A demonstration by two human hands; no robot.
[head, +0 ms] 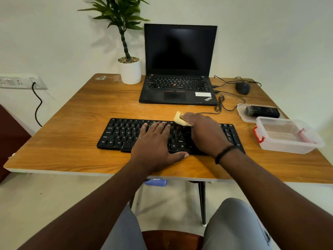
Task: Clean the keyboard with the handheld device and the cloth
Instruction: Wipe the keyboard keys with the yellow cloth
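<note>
The left hand (155,141) is lying flat, fingers straight, on the keyboard (122,134); the right hand (201,130) is gripping the yellow cloth (180,120) at the keyboard's far edge.

The right hand (203,131) hides most of the yellow cloth (181,120).

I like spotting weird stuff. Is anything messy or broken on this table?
Only small things: the table's far left corner looks scuffed, with a pale worn patch. The cables beside the laptop lie tangled. Nothing spilled.
</note>
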